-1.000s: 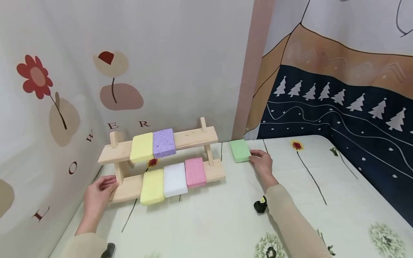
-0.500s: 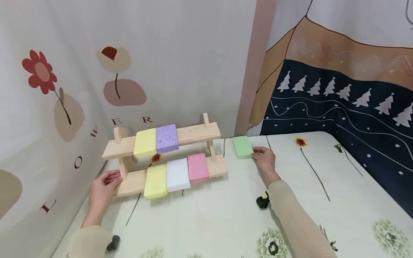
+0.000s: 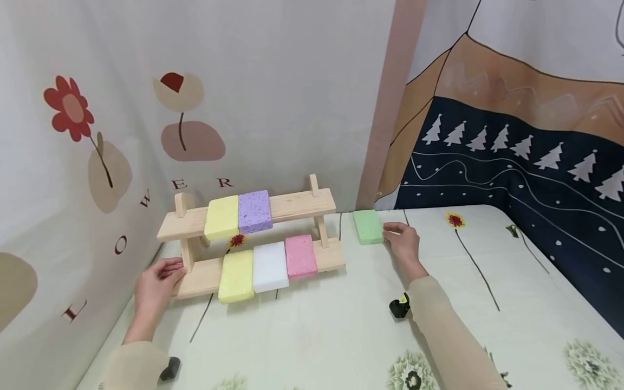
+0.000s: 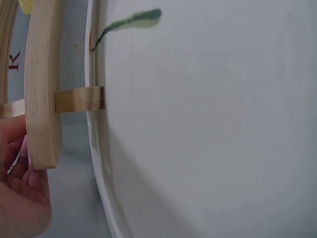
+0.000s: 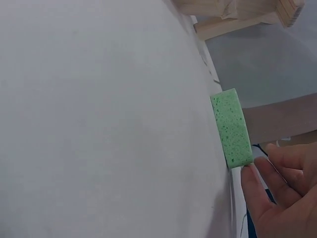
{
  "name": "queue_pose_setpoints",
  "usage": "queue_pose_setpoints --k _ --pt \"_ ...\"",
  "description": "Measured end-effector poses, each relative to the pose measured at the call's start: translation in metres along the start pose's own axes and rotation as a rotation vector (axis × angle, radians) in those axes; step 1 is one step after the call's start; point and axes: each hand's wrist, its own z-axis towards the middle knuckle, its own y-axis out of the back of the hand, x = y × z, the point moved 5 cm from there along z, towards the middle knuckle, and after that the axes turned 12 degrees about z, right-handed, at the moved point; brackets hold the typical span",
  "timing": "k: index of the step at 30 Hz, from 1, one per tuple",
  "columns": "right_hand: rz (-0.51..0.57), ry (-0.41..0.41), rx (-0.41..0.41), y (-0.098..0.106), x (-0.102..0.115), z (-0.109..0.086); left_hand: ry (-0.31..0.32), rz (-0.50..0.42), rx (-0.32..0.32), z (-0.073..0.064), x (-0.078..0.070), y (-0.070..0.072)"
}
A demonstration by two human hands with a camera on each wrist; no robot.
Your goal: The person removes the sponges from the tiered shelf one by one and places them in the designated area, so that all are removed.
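A two-tier wooden rack (image 3: 302, 205) stands near the back wall at left. My left hand (image 3: 158, 284) holds the left end of its lower board, thumb in front; in the left wrist view the fingers curl at the board's end (image 4: 43, 99). On the upper board lie a yellow sponge (image 3: 222, 216) and a speckled purple sponge (image 3: 255, 211). Below sit another yellow sponge (image 3: 236, 276), a white sponge (image 3: 270, 266) and a pink sponge (image 3: 300, 256). A green sponge (image 3: 368, 227) lies on the table, with my right hand's (image 3: 403, 246) loosely extended fingertips at its right edge.
A pale flower-printed cloth covers the table (image 3: 331, 336). A small black object (image 3: 400, 307) is by the right wrist and another black object (image 3: 170, 369) by the left sleeve. Printed curtains (image 3: 283, 108) hang close behind the rack and along the left.
The right fingertips have drawn slightly off the green sponge, which lay against them before. The left hand keeps its hold on the rack. The head view has shifted a little.
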Motion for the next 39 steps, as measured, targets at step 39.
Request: queue_pose_setpoints --k 39 --pt "0.221 0.043 0.082 -0.005 0.040 -0.015 0.008 -0.021 -0.028 -0.003 -0.003 0.004"
